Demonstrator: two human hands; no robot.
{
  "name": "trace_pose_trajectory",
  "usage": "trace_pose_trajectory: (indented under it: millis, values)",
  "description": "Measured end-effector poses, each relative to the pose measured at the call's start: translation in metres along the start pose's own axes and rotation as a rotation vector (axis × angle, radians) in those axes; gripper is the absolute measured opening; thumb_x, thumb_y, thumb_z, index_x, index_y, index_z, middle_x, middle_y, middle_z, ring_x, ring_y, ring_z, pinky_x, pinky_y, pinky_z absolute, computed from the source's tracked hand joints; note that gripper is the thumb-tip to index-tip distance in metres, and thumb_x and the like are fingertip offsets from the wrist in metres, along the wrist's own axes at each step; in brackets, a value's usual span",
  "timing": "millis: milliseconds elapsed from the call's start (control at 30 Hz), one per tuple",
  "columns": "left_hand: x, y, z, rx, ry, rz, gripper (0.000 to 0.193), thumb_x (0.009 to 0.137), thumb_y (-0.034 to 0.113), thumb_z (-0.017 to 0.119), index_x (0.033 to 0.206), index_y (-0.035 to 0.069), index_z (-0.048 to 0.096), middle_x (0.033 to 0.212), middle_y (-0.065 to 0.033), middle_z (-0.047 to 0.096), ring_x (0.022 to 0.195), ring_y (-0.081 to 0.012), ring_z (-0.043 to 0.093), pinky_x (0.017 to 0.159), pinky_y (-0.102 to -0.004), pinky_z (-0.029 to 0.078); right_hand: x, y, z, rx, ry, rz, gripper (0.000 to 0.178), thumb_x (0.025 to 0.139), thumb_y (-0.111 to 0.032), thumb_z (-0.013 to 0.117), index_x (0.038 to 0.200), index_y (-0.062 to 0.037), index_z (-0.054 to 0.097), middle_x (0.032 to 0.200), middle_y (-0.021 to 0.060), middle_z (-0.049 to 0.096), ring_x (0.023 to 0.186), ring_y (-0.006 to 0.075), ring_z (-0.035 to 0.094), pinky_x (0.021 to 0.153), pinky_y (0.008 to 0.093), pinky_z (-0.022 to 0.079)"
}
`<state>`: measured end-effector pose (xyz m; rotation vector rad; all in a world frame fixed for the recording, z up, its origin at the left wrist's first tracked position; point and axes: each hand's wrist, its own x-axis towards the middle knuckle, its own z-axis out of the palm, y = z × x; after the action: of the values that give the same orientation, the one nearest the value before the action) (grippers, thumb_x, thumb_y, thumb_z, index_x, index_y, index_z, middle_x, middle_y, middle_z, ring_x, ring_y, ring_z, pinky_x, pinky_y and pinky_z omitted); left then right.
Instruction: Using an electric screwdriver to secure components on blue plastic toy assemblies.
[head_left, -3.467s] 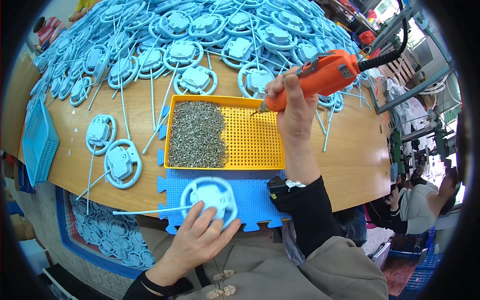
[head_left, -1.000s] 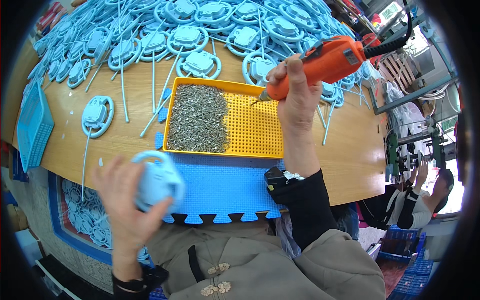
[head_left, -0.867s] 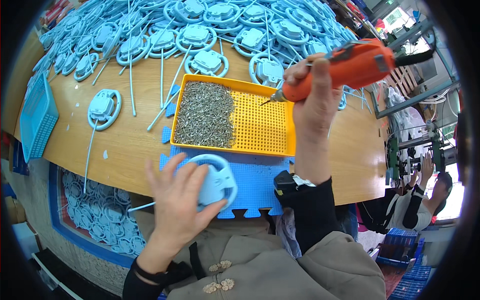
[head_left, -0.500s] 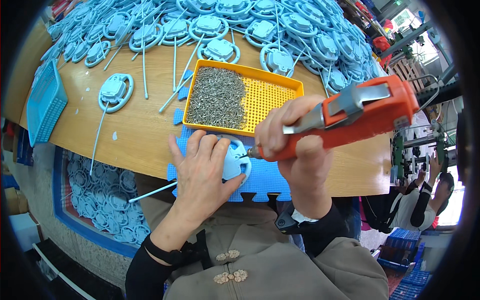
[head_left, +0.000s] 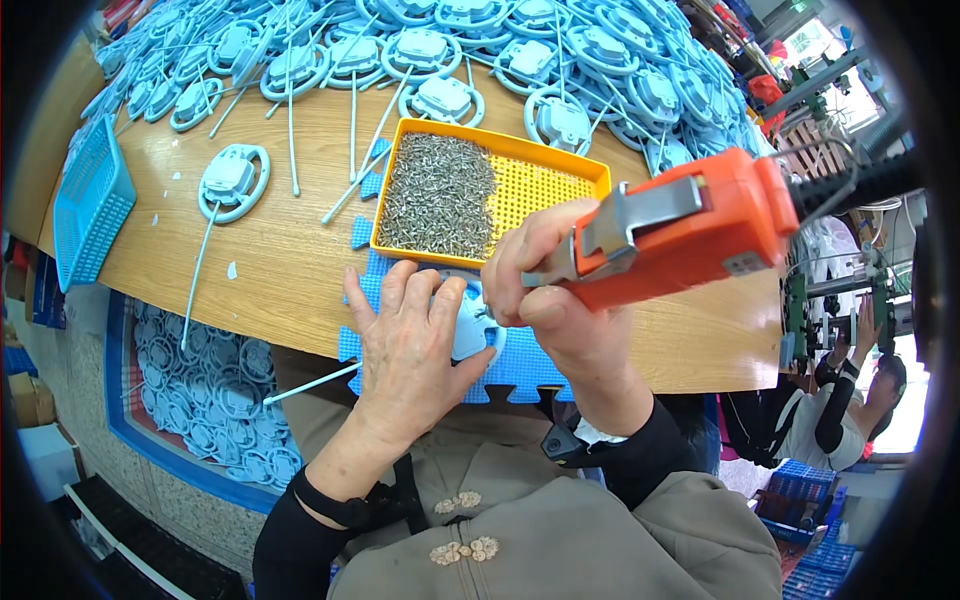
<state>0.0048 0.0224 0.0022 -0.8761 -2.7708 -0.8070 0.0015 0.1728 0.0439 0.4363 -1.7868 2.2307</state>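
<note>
My left hand point(head_left: 408, 350) presses a light-blue plastic ring-shaped part point(head_left: 472, 330) onto a blue foam mat point(head_left: 525, 362), its thumb at the near rim and its fingers over the far side. A thin light-blue rod point(head_left: 315, 384) sticks out to the left beneath that hand. My right hand point(head_left: 560, 310) grips an orange-red power screwdriver point(head_left: 680, 230) with a metal lever. The tool slants down to the left over the part. Its tip is mostly hidden behind my right fingers, so I cannot tell whether it touches.
A yellow tray point(head_left: 600, 180) with many small metal screws point(head_left: 437, 195) stands just beyond my hands. Similar light-blue parts point(head_left: 420, 50) heap along the table's far side; one lies apart point(head_left: 228, 182). A blue basket point(head_left: 95, 205) sits at left. Another person point(head_left: 850, 410) is at right.
My right hand and the screwdriver have shifted left, and the tool's body looks more foreshortened. My left hand stays on the part with little movement.
</note>
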Motion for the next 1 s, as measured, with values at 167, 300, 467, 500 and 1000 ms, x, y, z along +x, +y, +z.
trace_pose_trajectory:
  millis: [167, 300, 467, 500, 1000]
  values:
    - [-0.005, -0.005, -0.008, -0.021, 0.006, 0.035, 0.063, 0.062, 0.032, 0.081, 0.114, 0.007, 0.055, 0.109, -0.0086, 0.053, 0.117, -0.0308, 0.043, 0.104, -0.0664, 0.017, 0.007, -0.005, -0.005, 0.109, -0.002, 0.043, 0.047, 0.08, -0.039, 0.075, 0.099, -0.0055, 0.048, 0.065, 0.0061, 0.052, 0.053, 0.0172, 0.051, 0.045, 0.028, 0.04]
    - [-0.054, -0.035, -0.072, 0.138, -0.103, -0.119, 0.067, 0.058, 0.026, 0.077, 0.117, 0.006, 0.055, 0.116, -0.0126, 0.052, 0.117, -0.0334, 0.046, 0.105, -0.0605, 0.018, 0.029, -0.021, -0.053, -0.021, 0.108, -0.14, 0.039, 0.086, -0.039, 0.069, 0.097, -0.0061, 0.05, 0.067, 0.0041, 0.052, 0.058, 0.0159, 0.053, 0.058, 0.0329, 0.045]
    - [-0.063, -0.084, -0.11, 0.283, -0.055, -0.249, 0.079, 0.06, 0.023, 0.076, 0.131, 0.005, 0.047, 0.125, -0.0174, 0.047, 0.118, -0.0372, 0.044, 0.106, -0.0559, 0.022, 0.069, 0.009, -0.091, 0.046, 0.364, -0.194, 0.022, 0.087, -0.02, 0.07, 0.094, -0.0074, 0.054, 0.072, 0.0051, 0.056, 0.062, 0.0172, 0.054, 0.063, 0.0335, 0.045]
    - [-0.056, -0.098, -0.109, 0.284, -0.052, -0.252, 0.079, 0.06, 0.023, 0.076, 0.131, 0.005, 0.047, 0.125, -0.0174, 0.047, 0.118, -0.0372, 0.044, 0.106, -0.0559, 0.022, 0.074, 0.014, -0.091, 0.027, 0.367, -0.202, 0.023, 0.086, -0.022, 0.071, 0.093, -0.0075, 0.054, 0.071, 0.0047, 0.056, 0.062, 0.017, 0.055, 0.063, 0.0333, 0.046]
    - [0.063, -0.201, -0.072, 0.379, 0.181, -0.444, 0.055, 0.077, 0.03, 0.072, 0.123, 0.004, 0.053, 0.117, -0.0153, 0.056, 0.113, -0.0313, 0.051, 0.096, -0.0468, 0.035, 0.092, 0.033, -0.098, -0.049, 0.392, -0.225, 0.028, 0.084, -0.028, 0.073, 0.09, -0.0085, 0.054, 0.068, 0.0026, 0.056, 0.06, 0.0146, 0.056, 0.063, 0.0326, 0.048]
